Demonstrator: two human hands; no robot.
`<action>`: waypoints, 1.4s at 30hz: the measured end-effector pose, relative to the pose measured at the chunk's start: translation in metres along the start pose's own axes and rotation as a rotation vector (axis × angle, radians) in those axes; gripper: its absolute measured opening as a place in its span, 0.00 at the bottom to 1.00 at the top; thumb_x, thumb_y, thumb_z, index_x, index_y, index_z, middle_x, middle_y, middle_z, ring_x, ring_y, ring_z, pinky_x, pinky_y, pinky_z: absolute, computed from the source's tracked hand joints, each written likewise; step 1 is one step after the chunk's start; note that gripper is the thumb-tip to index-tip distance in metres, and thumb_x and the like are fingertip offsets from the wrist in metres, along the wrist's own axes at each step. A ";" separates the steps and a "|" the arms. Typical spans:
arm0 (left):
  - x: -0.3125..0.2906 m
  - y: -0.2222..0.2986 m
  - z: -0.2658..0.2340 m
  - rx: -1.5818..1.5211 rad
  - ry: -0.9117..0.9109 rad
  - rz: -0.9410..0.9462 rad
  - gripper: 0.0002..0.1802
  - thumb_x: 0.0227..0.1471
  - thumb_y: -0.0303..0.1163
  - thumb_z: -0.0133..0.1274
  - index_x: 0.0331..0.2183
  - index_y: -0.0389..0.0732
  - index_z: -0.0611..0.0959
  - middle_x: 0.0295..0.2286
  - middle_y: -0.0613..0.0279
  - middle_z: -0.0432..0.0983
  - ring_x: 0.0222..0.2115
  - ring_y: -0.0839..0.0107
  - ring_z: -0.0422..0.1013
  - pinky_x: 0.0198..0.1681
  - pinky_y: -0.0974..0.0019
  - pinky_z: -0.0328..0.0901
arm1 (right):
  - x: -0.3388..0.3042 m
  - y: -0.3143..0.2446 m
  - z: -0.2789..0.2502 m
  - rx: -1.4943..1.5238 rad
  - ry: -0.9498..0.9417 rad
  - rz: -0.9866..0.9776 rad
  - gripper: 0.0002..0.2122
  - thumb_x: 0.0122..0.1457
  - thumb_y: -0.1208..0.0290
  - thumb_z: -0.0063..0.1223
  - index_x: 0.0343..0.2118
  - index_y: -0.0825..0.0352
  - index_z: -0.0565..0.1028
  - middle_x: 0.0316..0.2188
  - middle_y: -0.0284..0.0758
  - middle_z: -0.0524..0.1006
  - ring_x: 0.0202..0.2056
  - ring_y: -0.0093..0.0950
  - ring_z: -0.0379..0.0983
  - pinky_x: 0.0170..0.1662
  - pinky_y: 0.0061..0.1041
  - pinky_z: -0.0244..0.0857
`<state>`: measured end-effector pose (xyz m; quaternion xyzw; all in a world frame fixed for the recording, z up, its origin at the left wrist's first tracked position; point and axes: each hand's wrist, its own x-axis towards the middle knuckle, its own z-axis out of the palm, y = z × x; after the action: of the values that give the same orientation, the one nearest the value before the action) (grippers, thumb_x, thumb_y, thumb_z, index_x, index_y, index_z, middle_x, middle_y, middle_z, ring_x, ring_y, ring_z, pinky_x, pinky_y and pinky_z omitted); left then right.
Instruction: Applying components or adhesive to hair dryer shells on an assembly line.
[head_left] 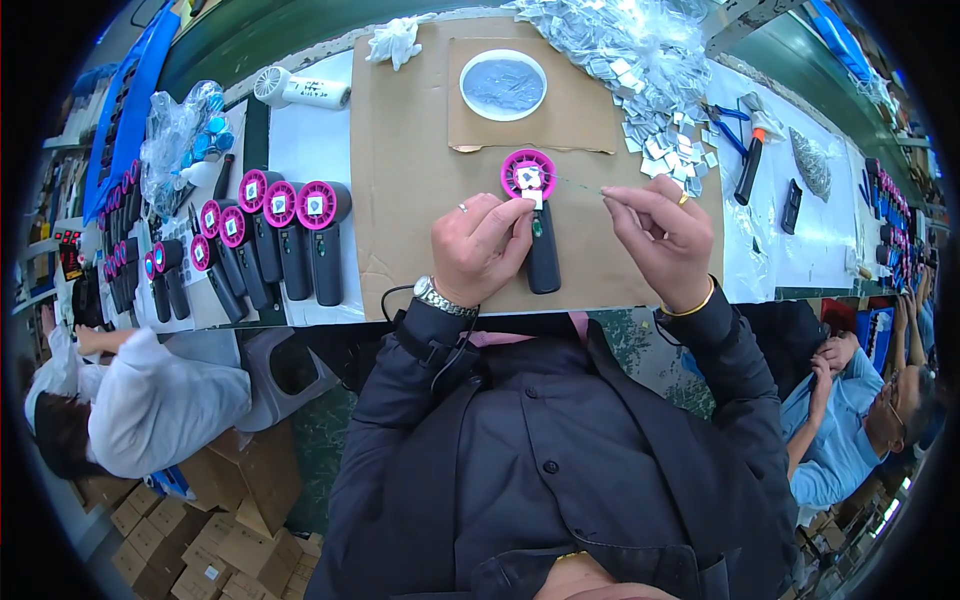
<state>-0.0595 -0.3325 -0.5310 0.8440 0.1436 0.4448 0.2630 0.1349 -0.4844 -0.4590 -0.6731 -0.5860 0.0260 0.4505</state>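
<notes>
Pink-ringed handheld fan (pixel 543 258) lying on a brown cardboard sheet (pixel 410 170), dark handle toward the person.
Left hand (pixel 475 247): thumb and forefinger closed on a small white square piece (pixel 533 199) at the base of the fan's ring; right hand (pixel 665 238): thumb and forefinger pinched together on the end of a thin greenish strand (pixel 577 183), which runs toward the ring; round white dish (pixel 503 118) beyond the fan; loose silvery square tiles (pixel 668 150) at right; similar dark-handled fans (pixel 292 258) grouped at left.
</notes>
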 end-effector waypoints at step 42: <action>-0.004 -0.002 -0.002 -0.020 0.033 -0.019 0.15 0.50 0.19 0.72 0.40 0.42 0.87 0.23 0.66 0.75 0.21 0.69 0.72 0.22 0.62 0.65 | -0.011 0.014 -0.009 0.165 -0.114 0.093 0.13 0.59 0.86 0.70 0.47 0.69 0.88 0.27 0.26 0.71 0.26 0.17 0.65 0.29 0.22 0.55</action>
<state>-0.0639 -0.3320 -0.5338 0.8325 0.1516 0.4576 0.2731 0.1471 -0.4974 -0.4675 -0.6576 -0.5747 0.1334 0.4685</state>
